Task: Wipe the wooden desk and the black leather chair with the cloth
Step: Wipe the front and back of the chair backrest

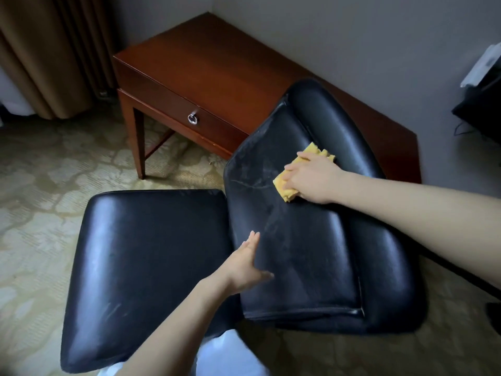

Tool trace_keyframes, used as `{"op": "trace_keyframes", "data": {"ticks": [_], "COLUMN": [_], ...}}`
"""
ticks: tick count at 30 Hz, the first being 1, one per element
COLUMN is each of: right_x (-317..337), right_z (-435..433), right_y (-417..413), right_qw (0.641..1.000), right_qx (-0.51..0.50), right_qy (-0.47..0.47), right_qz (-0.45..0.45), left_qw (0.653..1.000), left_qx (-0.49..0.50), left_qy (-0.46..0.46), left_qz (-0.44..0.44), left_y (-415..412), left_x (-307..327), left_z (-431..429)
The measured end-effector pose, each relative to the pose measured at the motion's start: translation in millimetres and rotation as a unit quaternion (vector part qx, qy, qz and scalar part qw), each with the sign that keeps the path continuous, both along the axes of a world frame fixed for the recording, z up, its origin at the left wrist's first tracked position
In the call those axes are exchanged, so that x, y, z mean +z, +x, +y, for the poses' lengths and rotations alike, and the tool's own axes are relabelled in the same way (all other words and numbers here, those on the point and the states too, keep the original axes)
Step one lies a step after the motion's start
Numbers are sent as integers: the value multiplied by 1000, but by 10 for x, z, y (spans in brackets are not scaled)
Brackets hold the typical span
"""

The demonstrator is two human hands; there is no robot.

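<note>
Single head-worn wide-angle view, looking forward and steeply down. Close over the black leather chair (151,253), which fills the lower frame. The wooden desk (217,66) sits farther off, against the wall (352,36).

Room's pretty dim. Plain grey walls (352,36) meet in a corner up top. A heavy brown pleated curtain (48,50) hangs down the upper left to the floor, with something white (10,96) beside it, can't tell what. The floor is beige-olive carpet with a pale blotchy pattern (40,191). At the far right edge there's a black unit (479,109), a white boxy thing (482,63) just above it and a thin dark cable (461,128) beside it.
</note>
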State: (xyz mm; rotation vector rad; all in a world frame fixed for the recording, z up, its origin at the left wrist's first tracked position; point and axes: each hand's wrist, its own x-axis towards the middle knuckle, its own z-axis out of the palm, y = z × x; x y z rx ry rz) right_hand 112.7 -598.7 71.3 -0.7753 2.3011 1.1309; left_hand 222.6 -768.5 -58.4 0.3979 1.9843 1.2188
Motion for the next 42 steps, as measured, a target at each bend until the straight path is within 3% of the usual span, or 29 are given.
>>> {"op": "trace_keyframes", "data": {"ticks": [4,8,15,22,26,29,31,34,37,38,40,42], "right_x": [-99,-345,-476,104,359,415,430,409,391,400,412,467], "right_z": [-155,-328,-139,281,426,323,166,-74,-287,-377,-524,-581], "right_y": [-546,-668,111,715,745,776,821,834,804,812,874,934], "right_qw": [996,992,996,982,966,922,849,736,610,584,582,610], "right_qx": [-47,-77,70,56,73,12,-109,-225,-314,-333,-326,-301], "right_qy": [1,-19,-4,-86,-171,-356,-497,-632,-726,-739,-736,-699], "right_qz": [70,98,-61,-159,-179,-150,-140,-92,-40,-48,-113,-221], "left_qw": [994,988,998,994,994,995,964,893,847,834,819,830], "left_qx": [1,13,1,-28,-19,85,176,258,325,335,347,346], "left_qy": [46,78,-16,-107,-103,53,180,311,386,409,437,421], "left_qz": [-103,-131,-57,-19,-14,-12,-87,-197,-166,-156,-131,-117], "left_y": [41,207,235,229,172,101,65,38,25,10,-20,-36], "left_x": [-117,-171,-155,-60,79,296,472,743,997,1059,1135,1184], "left_z": [169,434,631,590,521,417,301,92,-73,-108,-146,-153]}}
